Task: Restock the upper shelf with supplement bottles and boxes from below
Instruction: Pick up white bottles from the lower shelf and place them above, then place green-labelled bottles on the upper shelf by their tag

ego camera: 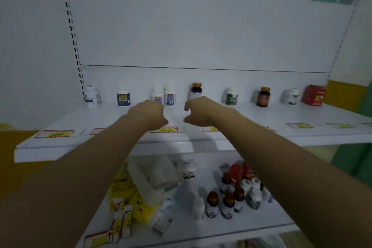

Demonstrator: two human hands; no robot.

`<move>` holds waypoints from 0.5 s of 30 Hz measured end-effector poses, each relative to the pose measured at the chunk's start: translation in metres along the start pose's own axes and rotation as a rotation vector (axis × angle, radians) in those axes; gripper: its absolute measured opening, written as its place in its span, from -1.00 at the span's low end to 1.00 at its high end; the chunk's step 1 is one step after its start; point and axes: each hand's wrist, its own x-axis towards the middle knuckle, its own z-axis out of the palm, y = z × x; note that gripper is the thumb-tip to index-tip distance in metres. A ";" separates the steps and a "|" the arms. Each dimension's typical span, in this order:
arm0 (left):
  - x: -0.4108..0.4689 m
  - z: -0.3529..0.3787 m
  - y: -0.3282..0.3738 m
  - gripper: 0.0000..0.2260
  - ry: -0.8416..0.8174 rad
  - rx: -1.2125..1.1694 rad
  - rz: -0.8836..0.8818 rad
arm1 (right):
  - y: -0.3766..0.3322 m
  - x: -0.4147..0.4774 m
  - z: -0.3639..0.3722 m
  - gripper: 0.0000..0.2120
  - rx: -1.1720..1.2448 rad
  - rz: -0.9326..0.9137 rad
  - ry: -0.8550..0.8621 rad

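Both my arms reach over the white upper shelf (60,143). My left hand (148,115) is curled with nothing in it, just in front of two white bottles (163,96). My right hand (198,111) is empty, thumb and fingers apart, below a dark bottle with an orange cap (196,90). Along the back of the shelf stand more bottles: a white one (92,96), a blue-label one (123,97), a green-label one (231,96), a brown one (263,96), another white one (292,97), and a red box (314,95). On the lower shelf (201,233) stand several brown-capped bottles (227,201).
Price tags (54,134) lie along the upper shelf's front edge. On the lower shelf there are a white perforated basket (155,177), yellow packets (128,189), loose tag holders (120,225) and red boxes (239,171). A slotted upright (71,32) runs up the left side.
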 end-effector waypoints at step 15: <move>-0.146 0.070 0.176 -0.79 -0.224 -0.217 0.381 | 0.103 -0.223 0.063 -0.68 0.106 0.366 -0.170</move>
